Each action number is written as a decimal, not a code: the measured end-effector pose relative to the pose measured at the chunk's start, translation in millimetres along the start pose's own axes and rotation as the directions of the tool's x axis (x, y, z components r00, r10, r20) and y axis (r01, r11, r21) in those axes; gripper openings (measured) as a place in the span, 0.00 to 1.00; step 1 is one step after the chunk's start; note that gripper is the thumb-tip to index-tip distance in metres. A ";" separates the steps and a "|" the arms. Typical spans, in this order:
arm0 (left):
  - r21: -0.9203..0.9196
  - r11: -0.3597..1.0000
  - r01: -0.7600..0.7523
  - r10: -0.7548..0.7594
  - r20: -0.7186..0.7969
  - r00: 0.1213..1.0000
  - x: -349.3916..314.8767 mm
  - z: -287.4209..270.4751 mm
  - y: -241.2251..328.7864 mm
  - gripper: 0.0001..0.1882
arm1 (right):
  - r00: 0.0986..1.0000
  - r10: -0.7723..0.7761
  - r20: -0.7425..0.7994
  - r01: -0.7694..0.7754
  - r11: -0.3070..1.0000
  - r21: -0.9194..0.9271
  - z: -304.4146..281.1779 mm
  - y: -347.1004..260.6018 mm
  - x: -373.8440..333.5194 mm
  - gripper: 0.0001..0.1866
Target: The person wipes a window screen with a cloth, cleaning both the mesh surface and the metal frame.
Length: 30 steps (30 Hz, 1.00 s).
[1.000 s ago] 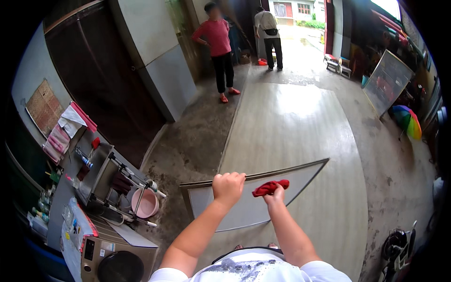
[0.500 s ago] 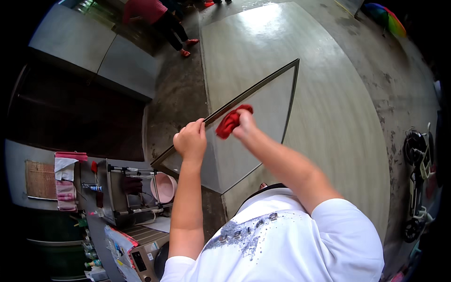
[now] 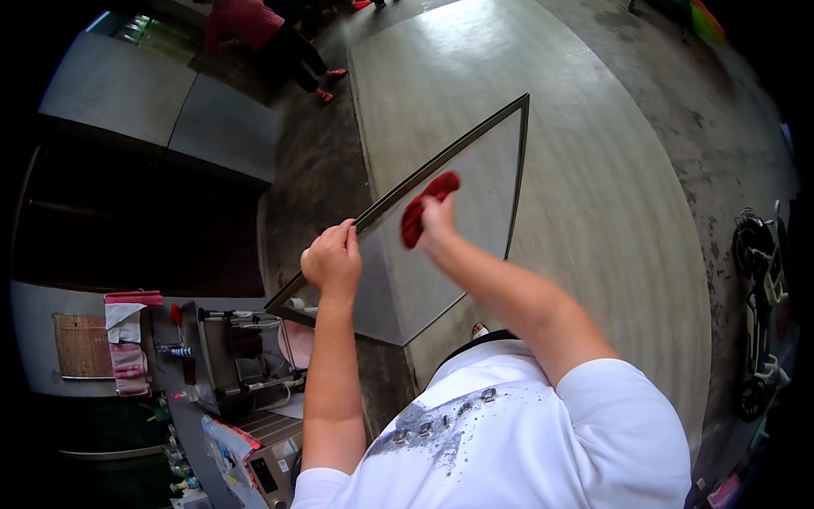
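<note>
A window screen [image 3: 483, 204] with a dark frame and see-through grey mesh stands tilted in front of me. My left hand [image 3: 332, 261] is closed around its top frame edge, toward the left end. In my right hand [image 3: 437, 222] is a bunched red cloth [image 3: 424, 206], pressed against or very near the mesh below the top edge. The cloth hides part of the mesh, and I cannot tell whether it touches. The floor shows through the mesh.
A person [image 3: 246, 25] in a red top stands at the far left. At left are a metal rack [image 3: 246, 339], a pink basin [image 3: 297, 342], a washing machine [image 3: 275, 471] and hanging towels [image 3: 125, 343]. A scooter [image 3: 757, 314] stands at right on the concrete floor.
My right hand and the red cloth have shifted slightly up along the mesh, and the cloth has changed shape. The left hand keeps its hold as the view shifts a little.
</note>
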<state>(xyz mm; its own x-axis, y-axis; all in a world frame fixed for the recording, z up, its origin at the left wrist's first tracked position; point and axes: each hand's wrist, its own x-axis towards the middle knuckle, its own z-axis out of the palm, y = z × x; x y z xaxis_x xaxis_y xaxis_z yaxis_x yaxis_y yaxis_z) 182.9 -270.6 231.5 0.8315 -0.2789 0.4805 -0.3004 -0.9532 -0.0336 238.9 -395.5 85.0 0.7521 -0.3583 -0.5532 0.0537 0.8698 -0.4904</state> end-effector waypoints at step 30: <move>-0.024 0.996 0.084 -0.085 -0.020 0.996 -17.8 -41.8 8.2 0.10 | 0.889 0.349 0.297 -0.354 0.934 -0.039 7.2 -9.9 -116.3 0.14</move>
<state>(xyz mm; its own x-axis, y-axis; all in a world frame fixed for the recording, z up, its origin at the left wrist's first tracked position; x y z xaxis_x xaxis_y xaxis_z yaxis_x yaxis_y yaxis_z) 146.1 -268.5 259.2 0.8444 -0.1947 0.4991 -0.2406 -0.9702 0.0285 155.6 -360.0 159.0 0.8823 0.0862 -0.4627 -0.2419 0.9264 -0.2886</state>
